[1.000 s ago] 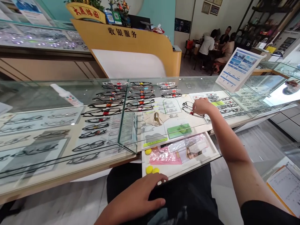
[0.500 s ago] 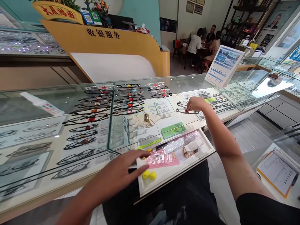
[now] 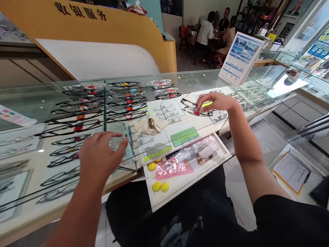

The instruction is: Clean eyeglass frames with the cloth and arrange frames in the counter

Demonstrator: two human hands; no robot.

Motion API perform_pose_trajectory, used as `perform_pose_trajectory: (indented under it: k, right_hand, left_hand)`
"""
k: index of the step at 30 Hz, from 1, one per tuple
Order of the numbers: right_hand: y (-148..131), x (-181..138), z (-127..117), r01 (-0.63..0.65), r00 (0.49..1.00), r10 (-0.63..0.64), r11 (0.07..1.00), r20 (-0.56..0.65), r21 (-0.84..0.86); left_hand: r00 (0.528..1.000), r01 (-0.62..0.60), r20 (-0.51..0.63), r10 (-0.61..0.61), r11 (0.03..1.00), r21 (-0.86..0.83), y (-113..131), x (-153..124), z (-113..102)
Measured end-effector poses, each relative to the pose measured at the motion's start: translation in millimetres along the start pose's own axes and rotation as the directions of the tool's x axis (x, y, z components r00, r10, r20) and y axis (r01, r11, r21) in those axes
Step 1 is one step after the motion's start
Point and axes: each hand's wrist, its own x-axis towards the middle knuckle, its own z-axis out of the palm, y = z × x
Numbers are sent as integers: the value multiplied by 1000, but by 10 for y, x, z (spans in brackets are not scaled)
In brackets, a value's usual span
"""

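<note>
Presently your hands are apart: your right hand [image 3: 218, 101] pinches red-tagged eyeglasses [image 3: 196, 113] above the glass counter [image 3: 203, 82], left of the standing sign [image 3: 240, 60]; your left hand [image 3: 99, 156], thumb and fingers spread, hovers at the counter's near left. Between them, nearer you, an open drawer [image 3: 177, 185] holds yellow discs [image 3: 156, 186].

The left hand [image 3: 99, 157] hangs raised, thumb [image 3: 122, 146] and fingers [image 3: 99, 138] parted; the right hand [image 3: 218, 101] (wrist [image 3: 234, 106] bent) pinches, its forearm [image 3: 245, 137] extended forward.

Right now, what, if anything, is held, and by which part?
Right hand: clear-lensed eyeglasses, fingertips at their red tag; gripped or merely touched, unclear. Left hand: nothing.
</note>
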Motion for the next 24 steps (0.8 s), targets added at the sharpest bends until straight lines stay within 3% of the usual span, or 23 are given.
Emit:
perform_pose_trajectory:
  k: [3, 6, 9, 11, 14, 16, 18, 21, 24]
  right_hand:
    - [-259, -53, 192, 203, 945, -243, 961, 220, 189]
    - [-401, -94, 587, 186, 817, -317, 935, 481, 301]
    - [-271, -186, 1001, 37, 724, -206, 965, 659, 261]
    - [-70, -268, 1191, -89, 707, -37, 986, 707, 141]
    - [281, -356, 1290, -192, 722, 199, 978, 663, -85]
    - [508, -365, 1260, -206, 764, 345, 931, 545, -301]
    - [722, -336, 1199, -224, 808, 456, 823, 372, -522]
    - [1020, -249, 1105, -265, 842, 508, 686, 184, -678]
    - [1270, -151, 1034, -269, 872, 481, 627, 92, -731]
  left_hand:
    - [999, -27, -40, 26, 999, -20, -35, -21, 21]
    - [995, -55, -84, 52, 998, -28, -60, -25, 50]
    - [992, -72, -108, 70, 997, -23, -76, -22, 74]
    - [990, -80, -115, 77, 997, -23, -84, -21, 86]
    - [990, -83, -116, 79, 996, -28, -87, -19, 97]
    - [990, -79, -119, 75, 996, -31, -77, -19, 96]
    - [990, -74, -123, 69, 997, -32, -63, -19, 90]
    - [992, -61, -116, 57, 998, -28, -46, -17, 77]
    - [994, -45, -100, 43, 999, -15, -40, -14, 73]
